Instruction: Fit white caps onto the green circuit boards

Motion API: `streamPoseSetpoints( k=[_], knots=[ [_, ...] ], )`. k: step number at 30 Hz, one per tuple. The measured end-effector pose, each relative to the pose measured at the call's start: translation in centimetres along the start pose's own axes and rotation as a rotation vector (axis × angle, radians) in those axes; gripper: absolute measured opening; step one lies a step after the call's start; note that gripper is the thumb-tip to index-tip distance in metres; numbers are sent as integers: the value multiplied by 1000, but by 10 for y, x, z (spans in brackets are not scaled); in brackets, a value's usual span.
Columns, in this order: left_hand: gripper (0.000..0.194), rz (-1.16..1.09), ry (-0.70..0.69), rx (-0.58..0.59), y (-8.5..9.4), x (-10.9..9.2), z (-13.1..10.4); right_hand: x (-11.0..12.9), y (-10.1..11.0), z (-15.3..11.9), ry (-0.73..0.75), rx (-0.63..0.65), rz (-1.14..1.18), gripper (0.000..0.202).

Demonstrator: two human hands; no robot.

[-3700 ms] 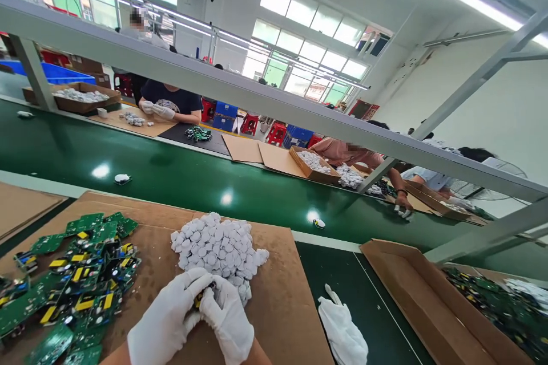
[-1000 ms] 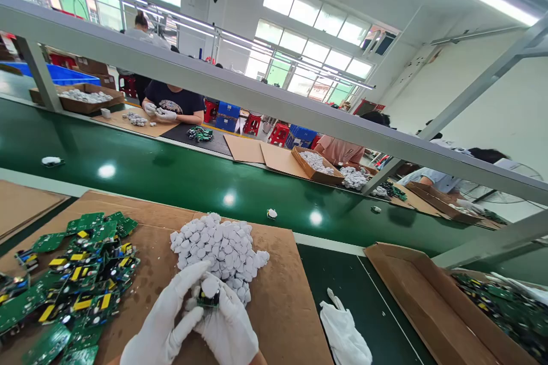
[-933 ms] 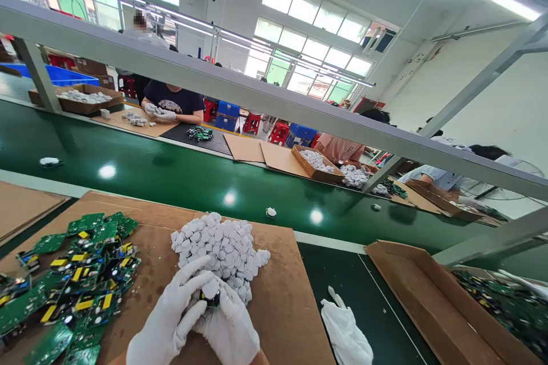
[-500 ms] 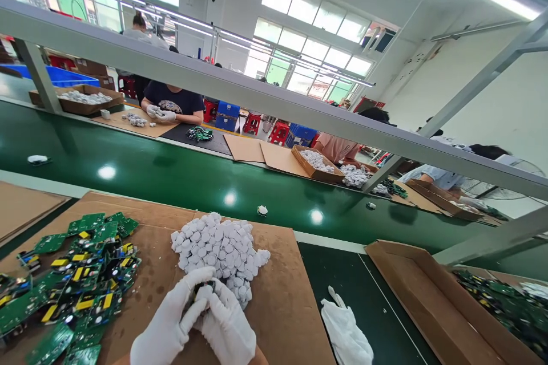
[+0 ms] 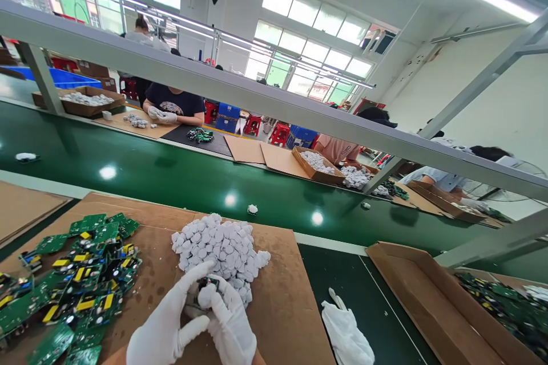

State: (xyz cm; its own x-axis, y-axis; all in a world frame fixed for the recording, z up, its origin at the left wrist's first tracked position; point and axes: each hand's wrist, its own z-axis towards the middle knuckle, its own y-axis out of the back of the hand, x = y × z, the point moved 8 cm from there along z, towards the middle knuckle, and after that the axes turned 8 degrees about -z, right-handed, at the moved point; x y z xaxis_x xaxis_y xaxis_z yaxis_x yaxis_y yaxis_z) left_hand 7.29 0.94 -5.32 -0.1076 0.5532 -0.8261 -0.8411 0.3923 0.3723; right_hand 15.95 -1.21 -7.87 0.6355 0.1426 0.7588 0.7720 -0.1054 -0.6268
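Two gloved hands [image 5: 165,319], half-curled, hold a small circuit board [image 5: 209,282] and white disc [image 5: 207,296] between them at seven o'clock; the board is probably light, stiff, fragile, best held by its edges.

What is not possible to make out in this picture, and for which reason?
All in the head view:
Underside of the held part: covered by the right hand.
Grip of the left hand on it: partly hidden behind the right hand.
Full extent of the green circuit boards: cut off by the left edge.
Near side of the white discs: partly blocked by both hands.
Details of the item on the belt: too small.
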Motion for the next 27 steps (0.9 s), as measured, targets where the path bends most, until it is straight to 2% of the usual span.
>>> streamPoseSetpoints(
  k=[2, 7, 9, 12, 15, 22, 27],
  knots=[
    [56, 116, -16, 46, -3, 1, 1, -1, 2, 1, -14, -15, -36, 26],
    [44, 368, -173, 122, -13, 5, 2, -14, 20, 2, -10, -47, -138, 38],
    [43, 349, -135, 123, -13, 10, 1, -14, 21, 1, -10, -26, -152, 32],
    [56, 179, -8, 72, -7, 18, -1, -10, 17, -2, -24, 15, -150, 23],
    [65, 56, 53, 51, -6, 20, -4, -7, 13, -5, -34, 53, -152, 29],
    [62, 95, -19, 91, -14, 10, -3, -24, 27, 2, -25, 47, -191, 25],
    [60, 162, -44, 93, -15, 11, -6, -25, 28, 1, -53, 85, -176, 27]
  ],
)
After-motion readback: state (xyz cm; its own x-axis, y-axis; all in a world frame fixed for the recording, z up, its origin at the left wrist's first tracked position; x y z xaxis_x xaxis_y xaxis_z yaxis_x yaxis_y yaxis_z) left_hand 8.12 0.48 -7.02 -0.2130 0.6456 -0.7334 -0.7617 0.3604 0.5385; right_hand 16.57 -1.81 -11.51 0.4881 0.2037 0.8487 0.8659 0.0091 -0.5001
